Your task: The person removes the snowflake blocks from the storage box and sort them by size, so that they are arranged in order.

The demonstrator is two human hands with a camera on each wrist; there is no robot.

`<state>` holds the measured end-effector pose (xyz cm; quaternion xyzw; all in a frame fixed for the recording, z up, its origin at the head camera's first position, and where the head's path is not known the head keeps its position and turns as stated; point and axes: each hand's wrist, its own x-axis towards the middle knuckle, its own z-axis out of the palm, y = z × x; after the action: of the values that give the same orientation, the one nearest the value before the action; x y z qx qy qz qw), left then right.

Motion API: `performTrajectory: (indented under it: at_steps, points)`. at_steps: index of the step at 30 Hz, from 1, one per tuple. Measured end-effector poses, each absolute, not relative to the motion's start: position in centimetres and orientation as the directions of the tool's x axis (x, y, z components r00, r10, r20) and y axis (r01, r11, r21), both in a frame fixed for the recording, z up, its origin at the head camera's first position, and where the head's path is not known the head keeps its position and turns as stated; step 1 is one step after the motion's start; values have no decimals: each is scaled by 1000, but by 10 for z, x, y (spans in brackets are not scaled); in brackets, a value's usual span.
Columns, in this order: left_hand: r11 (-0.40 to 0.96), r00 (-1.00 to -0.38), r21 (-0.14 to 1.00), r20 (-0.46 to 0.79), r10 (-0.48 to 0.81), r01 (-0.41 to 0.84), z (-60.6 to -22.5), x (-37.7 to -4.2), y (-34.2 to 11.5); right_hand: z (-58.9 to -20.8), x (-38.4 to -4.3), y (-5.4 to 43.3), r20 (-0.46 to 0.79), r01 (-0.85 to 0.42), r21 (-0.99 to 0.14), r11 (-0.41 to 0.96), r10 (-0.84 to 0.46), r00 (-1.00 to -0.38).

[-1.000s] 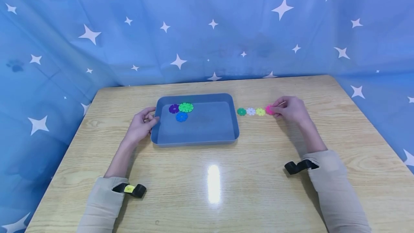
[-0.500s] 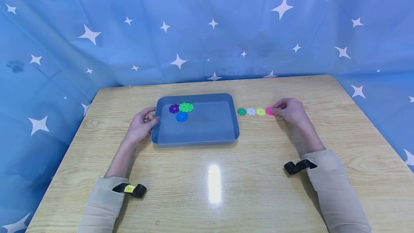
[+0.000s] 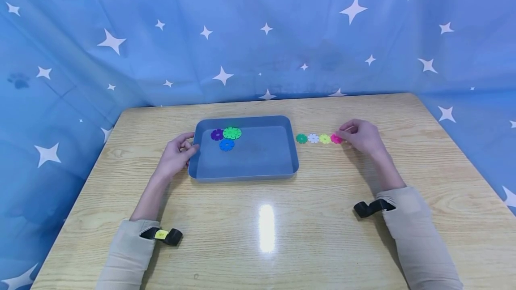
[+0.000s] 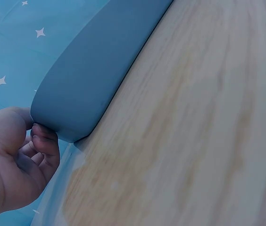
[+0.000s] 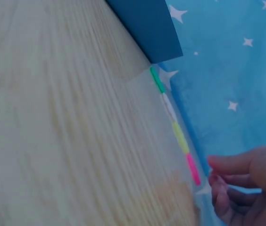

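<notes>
My left hand (image 3: 174,156) grips the left end of the blue-grey tray (image 3: 258,160), thumb over the rim; the left wrist view shows its other fingers curled at the outer wall (image 4: 83,89). A purple, a bright green and a blue flower-shaped disc (image 3: 226,145) lie in the tray's upper left. To the tray's right, a green, a white, a yellow and a pink disc (image 3: 335,138) form a row on the table. My right hand (image 3: 363,137) is at the pink disc's right edge; the right wrist view shows its fingertips a little apart from the pink disc (image 5: 193,169).
The wooden table (image 3: 225,227) has a bright light reflection in front of the tray. A blue curtain (image 3: 258,35) with white stars hangs behind and at both sides. Black wrist straps (image 3: 368,208) sit on both sleeves.
The pink disc, pinched by my right hand earlier, now lies flat at the end of the row, and the fingers have let it go. My left hand and the tray stay in place.
</notes>
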<state>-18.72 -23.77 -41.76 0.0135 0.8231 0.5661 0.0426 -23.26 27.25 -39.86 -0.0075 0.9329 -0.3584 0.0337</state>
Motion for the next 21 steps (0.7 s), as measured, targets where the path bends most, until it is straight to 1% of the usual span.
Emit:
performTrajectory:
  at_steps: [6, 9, 14, 18, 21]
  points:
    - [352, -995, 935, -70, 73, -40, -415, -186, -238, -393, -231, 261, 24, -57, -679, 731, -56, -998]
    - [357, -995, 933, -68, 68, -39, -415, -185, -239, -389, -229, 253, 41, -82, -699, 710, -74, -996]
    - [357, -996, 934, -53, 66, -26, -418, -185, -240, -385, -227, 237, 66, -132, -728, 673, -122, -990]
    - [352, -996, 935, -61, 69, -33, -417, -185, -239, -382, -225, 222, 110, -197, -720, 665, -171, -979]
    - [349, -995, 936, -70, 73, -40, -408, -182, -235, -380, -224, 210, 138, -241, -711, 660, -205, -969]
